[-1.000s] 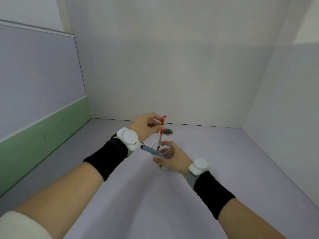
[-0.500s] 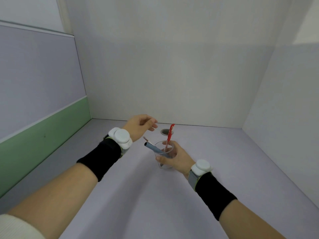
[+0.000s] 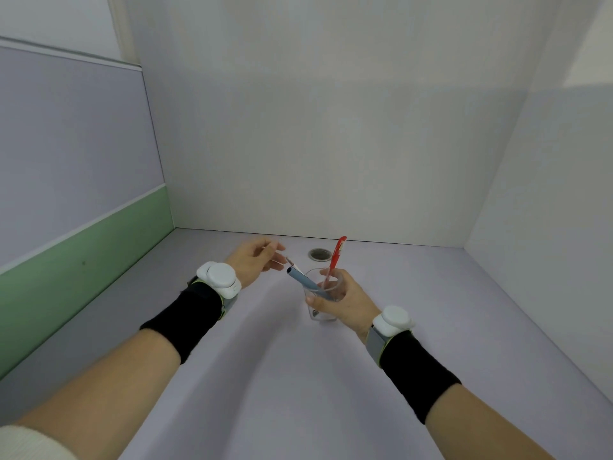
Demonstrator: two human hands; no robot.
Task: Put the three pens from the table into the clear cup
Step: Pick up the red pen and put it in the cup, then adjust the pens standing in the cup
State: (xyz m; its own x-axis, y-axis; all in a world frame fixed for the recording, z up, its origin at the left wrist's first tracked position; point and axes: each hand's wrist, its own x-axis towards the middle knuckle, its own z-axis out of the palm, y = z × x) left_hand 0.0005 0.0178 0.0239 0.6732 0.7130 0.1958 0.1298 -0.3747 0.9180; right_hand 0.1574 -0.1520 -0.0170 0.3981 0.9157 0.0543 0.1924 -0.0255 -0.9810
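One clear cup (image 3: 326, 293) stands on the table (image 3: 282, 376), w/ the right hand (image 3: 343, 298) wrapped around it — fingers closed on the wall. Three pens in the cup: 1 red pen (image 3: 335, 260) leaning up and back, 1 blue-grey pen (image 3: 303, 282) slanting out to the left, and 1 thin pale pen (image 3: 293, 263) just behind it, tip only visible. Left hand (image 3: 253, 262) is beside the pens, fingers loosely spread, holding nothing. Two white wrist units, 1 per arm. One round hole (image 3: 319, 254) in the table behind the cup.
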